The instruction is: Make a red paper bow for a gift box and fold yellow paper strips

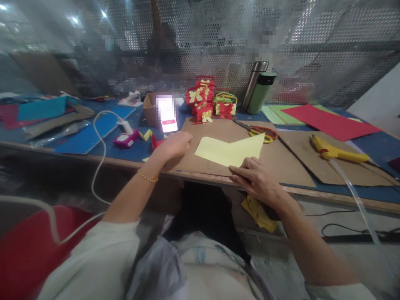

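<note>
A sheet of pale yellow paper (218, 150) lies on the brown cardboard (200, 129), bent in the middle with its right side raised. My right hand (254, 177) pinches the paper's near edge between thumb and fingers. To the left of the paper, apart from it, my left hand (176, 146) is closed over the cardboard's left side; whether anything is inside its fingers is hidden. Beside that hand a bit of red paper (156, 142) shows. Scissors with orange and yellow handles (262, 132) lie just behind the paper.
A yellow glue gun (339, 152) lies at the right. Red paper (331, 121) is behind it. Small red boxes with yellow bows (201, 100), a lit phone (168, 114) and a green bottle (261, 93) stand at the back. A white cable (99, 143) hangs over the left edge.
</note>
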Available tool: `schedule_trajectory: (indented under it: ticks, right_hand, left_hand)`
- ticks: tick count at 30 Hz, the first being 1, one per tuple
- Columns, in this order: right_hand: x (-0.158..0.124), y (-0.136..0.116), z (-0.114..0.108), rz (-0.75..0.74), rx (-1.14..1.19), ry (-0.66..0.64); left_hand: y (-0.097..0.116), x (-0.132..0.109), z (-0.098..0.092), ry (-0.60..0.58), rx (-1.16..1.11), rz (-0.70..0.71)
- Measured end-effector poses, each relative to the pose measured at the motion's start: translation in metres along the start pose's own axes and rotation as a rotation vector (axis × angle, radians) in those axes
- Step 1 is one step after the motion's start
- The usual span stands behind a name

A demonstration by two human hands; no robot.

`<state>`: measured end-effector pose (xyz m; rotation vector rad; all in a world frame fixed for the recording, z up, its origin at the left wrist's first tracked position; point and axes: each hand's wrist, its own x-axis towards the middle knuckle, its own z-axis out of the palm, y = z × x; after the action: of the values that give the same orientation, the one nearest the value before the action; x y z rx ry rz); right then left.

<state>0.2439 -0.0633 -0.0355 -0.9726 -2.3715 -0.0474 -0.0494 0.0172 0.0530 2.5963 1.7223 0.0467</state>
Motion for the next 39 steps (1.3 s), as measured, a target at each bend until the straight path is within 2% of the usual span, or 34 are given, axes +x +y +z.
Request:
schedule_trajectory:
  ticks: [2,3,5,7,12,21,28,39]
  right_hand:
    - [0.001,-0.001,0.000,0.002,-0.010,-0.003]
    - [0.002,-0.002,-0.001,0.002,-0.022,-0.007]
    - [0.005,-0.004,-0.002,-0.005,-0.063,-0.021]
    - [0.008,-0.006,-0.004,-0.018,-0.117,-0.040]
    - [0.015,-0.012,-0.007,-0.034,-0.214,-0.103]
    - [0.024,-0.011,-0.012,-0.054,-0.191,-0.139]
    - [0.009,-0.005,-0.026,-0.017,-0.085,-0.178]
    - [-0.015,0.004,-0.042,0.038,0.117,-0.128]
  left_hand:
    - [0.013,-0.009,0.005,0.169,-0.042,0.059]
    - [0.021,-0.012,0.008,0.186,-0.082,0.129]
    - [0.038,-0.017,0.017,0.136,-0.166,0.271]
    - [0.053,-0.017,0.026,0.075,-0.222,0.344]
    - [0.072,-0.006,0.037,0.015,-0.270,0.213]
    - [0.076,0.001,0.033,-0.043,-0.271,0.113]
    - [0.079,0.006,0.032,-0.068,-0.261,0.068]
    - [0.081,0.007,0.029,-0.095,-0.219,0.068]
